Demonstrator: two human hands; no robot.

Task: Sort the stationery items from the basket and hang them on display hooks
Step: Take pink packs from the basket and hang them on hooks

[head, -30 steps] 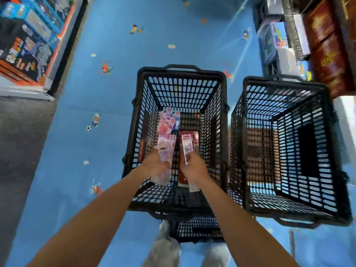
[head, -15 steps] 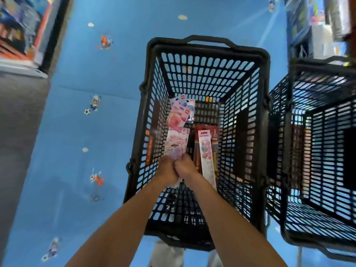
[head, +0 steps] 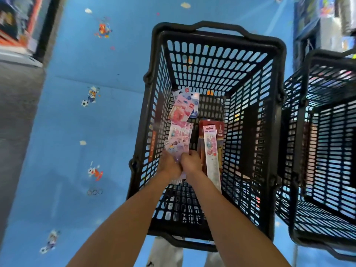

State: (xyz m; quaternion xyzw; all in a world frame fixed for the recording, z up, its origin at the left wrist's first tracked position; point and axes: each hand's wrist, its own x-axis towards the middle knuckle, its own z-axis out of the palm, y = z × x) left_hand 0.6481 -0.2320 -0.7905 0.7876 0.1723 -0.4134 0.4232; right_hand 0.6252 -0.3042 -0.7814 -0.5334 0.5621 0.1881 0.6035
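A black plastic basket [head: 215,54] stands on the blue floor with stationery packs at its bottom. My left hand [head: 168,166] and my right hand [head: 190,163] are both inside it, side by side, gripping a purple-pink pony pack [head: 176,148]. Beyond it lie more pink packs [head: 180,132] and pink and blue eraser cards [head: 183,107]. A long pink ruler pack [head: 212,155] lies to the right of my right hand on red-brown packs [head: 219,130].
A second black basket [head: 327,132] stands close on the right, touching or nearly touching the first. Shelving with goods runs along the top left [head: 17,26] and the top right [head: 317,20]. The blue floor [head: 86,122] carries cartoon stickers.
My right hand let go of the long ruler pack, which now lies in the basket, and joined my left hand on the purple-pink pack. The view moved closer to the basket.
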